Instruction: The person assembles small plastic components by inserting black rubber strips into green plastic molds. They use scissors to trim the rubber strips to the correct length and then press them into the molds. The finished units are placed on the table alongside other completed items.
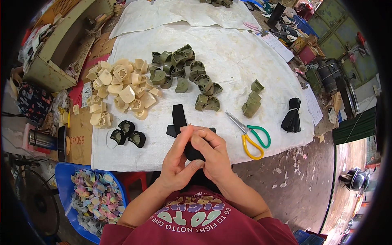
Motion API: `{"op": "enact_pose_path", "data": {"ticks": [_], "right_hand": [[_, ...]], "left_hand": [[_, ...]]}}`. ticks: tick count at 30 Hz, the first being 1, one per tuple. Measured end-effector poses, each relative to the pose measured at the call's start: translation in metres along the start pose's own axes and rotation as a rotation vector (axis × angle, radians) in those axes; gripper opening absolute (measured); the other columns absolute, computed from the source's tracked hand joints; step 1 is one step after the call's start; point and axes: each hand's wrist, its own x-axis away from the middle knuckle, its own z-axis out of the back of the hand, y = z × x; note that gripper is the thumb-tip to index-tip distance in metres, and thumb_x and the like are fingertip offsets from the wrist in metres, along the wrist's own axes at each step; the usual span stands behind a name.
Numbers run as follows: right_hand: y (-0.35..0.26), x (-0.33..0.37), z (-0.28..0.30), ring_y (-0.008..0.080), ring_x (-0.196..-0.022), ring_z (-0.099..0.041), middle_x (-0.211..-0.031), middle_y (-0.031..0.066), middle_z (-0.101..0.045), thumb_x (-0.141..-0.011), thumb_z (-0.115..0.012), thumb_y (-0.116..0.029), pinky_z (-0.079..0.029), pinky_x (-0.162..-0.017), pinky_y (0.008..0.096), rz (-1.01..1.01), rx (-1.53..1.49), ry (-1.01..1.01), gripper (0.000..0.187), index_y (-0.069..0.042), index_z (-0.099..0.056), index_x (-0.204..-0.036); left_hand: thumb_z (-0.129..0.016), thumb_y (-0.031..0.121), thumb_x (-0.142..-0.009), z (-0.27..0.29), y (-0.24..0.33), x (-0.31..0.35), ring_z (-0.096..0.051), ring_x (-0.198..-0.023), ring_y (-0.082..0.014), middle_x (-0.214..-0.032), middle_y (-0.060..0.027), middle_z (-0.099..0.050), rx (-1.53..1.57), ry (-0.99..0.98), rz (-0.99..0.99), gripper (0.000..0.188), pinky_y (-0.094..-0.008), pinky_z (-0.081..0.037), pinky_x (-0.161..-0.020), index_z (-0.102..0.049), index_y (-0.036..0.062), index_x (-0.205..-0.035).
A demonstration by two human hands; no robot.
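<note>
At the table's near edge, my left hand (178,157) and my right hand (211,152) are closed together around a black fabric-covered heel block (193,153). Its upper part is hidden by my fingers. Just beyond my fingertips lie black fabric pieces (178,116), one lengthwise and one partly under my hands. To the left sit three black-covered heel blocks (128,134) with olive undersides showing. Right of my hands rest scissors (249,136) with one yellow and one green handle, blades pointing away to the left.
Beige plastic heel blocks (124,92) are heaped at the left, olive ones (179,67) farther back, and a few more (252,102) to the right. A tied bundle of black strips (291,116) lies at the right. A blue basin (63,183) of colourful scraps stands below left.
</note>
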Motion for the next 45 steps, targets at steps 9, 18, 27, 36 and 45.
{"op": "enact_pose_path", "data": {"ticks": [9,18,27,36,45], "right_hand": [[-0.021,0.008,0.006,0.0163,-0.113,-0.055,-0.113,0.0109,-0.063,-0.095,-0.058,-0.019,-0.042,-0.096,0.031,-0.096,-0.189,-0.108,0.024,0.0,-0.065,-0.108],[-0.002,0.003,0.016,0.0192,-0.126,-0.044,-0.139,0.0122,-0.046,-0.089,-0.066,-0.024,-0.037,-0.103,0.0337,-0.076,-0.133,-0.177,0.048,-0.001,-0.053,-0.129],[-0.008,0.007,0.021,0.033,-0.133,-0.038,-0.144,0.0161,-0.041,-0.09,-0.063,-0.03,-0.03,-0.109,0.041,0.578,1.057,-0.228,0.055,-0.001,-0.048,-0.135],[-0.014,-0.007,0.029,0.0304,-0.126,-0.046,-0.132,0.0141,-0.053,-0.089,-0.062,-0.019,-0.037,-0.104,0.0383,0.283,0.578,-0.29,0.042,-0.005,-0.056,-0.128],[-0.009,-0.003,0.012,0.022,-0.088,-0.066,-0.104,0.0127,-0.066,-0.079,-0.067,0.001,-0.054,-0.075,0.0307,0.551,0.942,-0.009,0.038,-0.003,-0.062,-0.117]], "left_hand": [[-0.068,0.001,-0.082,0.001,0.006,0.004,-0.039,-0.131,-0.0223,-0.141,-0.0143,-0.04,0.404,0.035,0.1,0.086,-0.0363,-0.029,-0.109,-0.015,0.0015,-0.15],[-0.068,0.001,-0.083,0.004,0.0,0.004,-0.046,-0.124,-0.0198,-0.137,-0.0138,-0.045,0.485,0.08,0.101,0.084,-0.0347,-0.037,-0.104,-0.018,0.0058,-0.15],[-0.073,0.008,-0.079,0.005,0.001,0.003,-0.052,-0.12,-0.0212,-0.132,-0.0143,-0.05,0.514,0.224,0.223,0.086,-0.0354,-0.041,-0.102,-0.023,0.0038,-0.148],[-0.068,0.002,-0.081,0.009,0.007,-0.001,-0.055,-0.109,-0.0167,-0.121,-0.0119,-0.055,0.662,0.13,0.213,0.084,-0.0284,-0.047,-0.091,-0.019,0.006,-0.15],[-0.071,0.011,-0.083,0.0,0.007,-0.006,-0.056,-0.089,-0.0127,-0.101,-0.0077,-0.057,0.106,0.338,0.223,0.051,-0.0267,-0.047,-0.081,-0.051,-0.0028,-0.129]]}}
